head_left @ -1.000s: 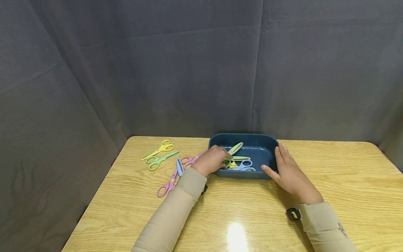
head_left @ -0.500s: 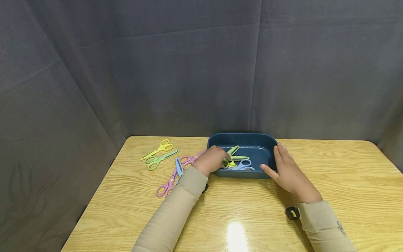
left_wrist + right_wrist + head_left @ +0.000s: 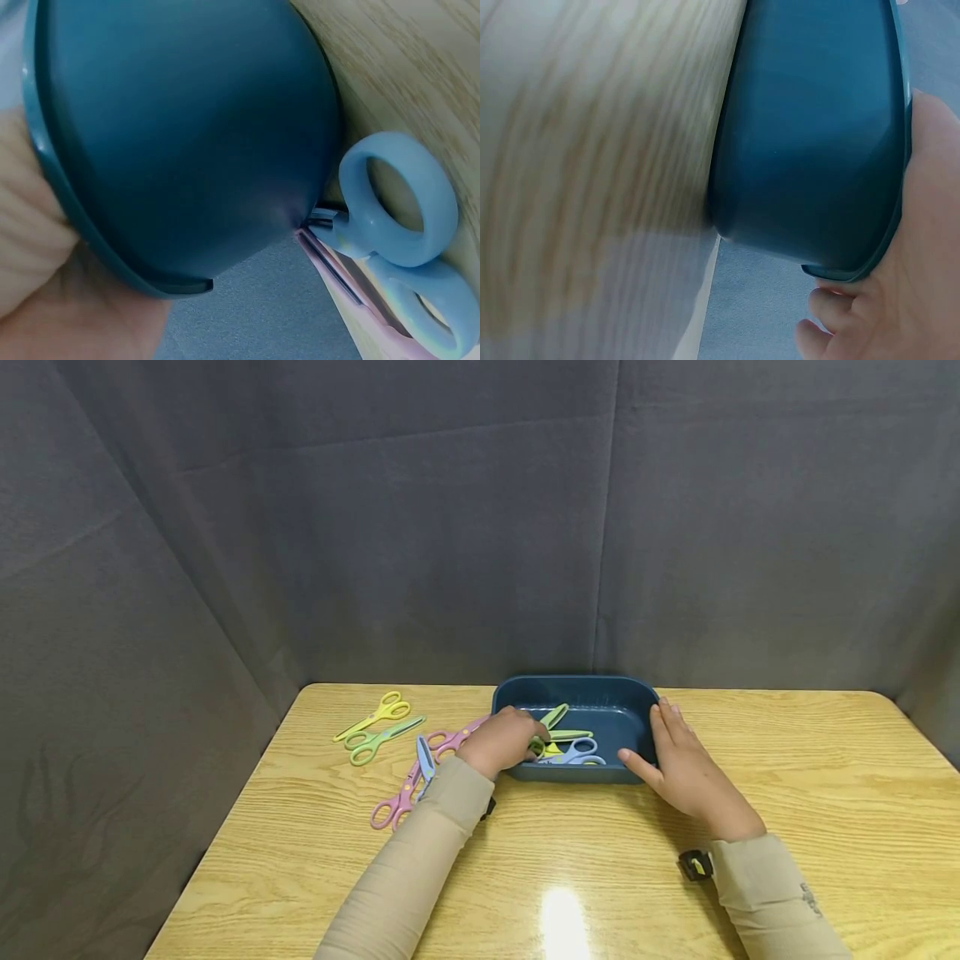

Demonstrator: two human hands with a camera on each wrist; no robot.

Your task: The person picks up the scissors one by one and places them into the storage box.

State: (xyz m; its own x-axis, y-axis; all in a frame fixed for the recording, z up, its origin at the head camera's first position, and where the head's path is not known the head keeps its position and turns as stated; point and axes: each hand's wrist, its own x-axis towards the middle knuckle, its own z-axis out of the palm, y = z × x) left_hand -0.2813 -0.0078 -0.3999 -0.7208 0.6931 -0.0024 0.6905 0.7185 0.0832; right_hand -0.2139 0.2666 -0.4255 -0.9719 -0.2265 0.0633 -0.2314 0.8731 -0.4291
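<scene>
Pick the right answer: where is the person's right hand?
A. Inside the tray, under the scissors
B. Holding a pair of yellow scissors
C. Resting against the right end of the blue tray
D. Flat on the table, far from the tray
C: the right hand lies with straight fingers against the right end of the blue tray, outside it and holding no scissors.

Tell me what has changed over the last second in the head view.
The green scissors in the left hand have tipped lower into the blue tub; the left hand keeps its grip on them. The right hand stays resting against the tub's right end. The scissors on the table lie as before.
</scene>
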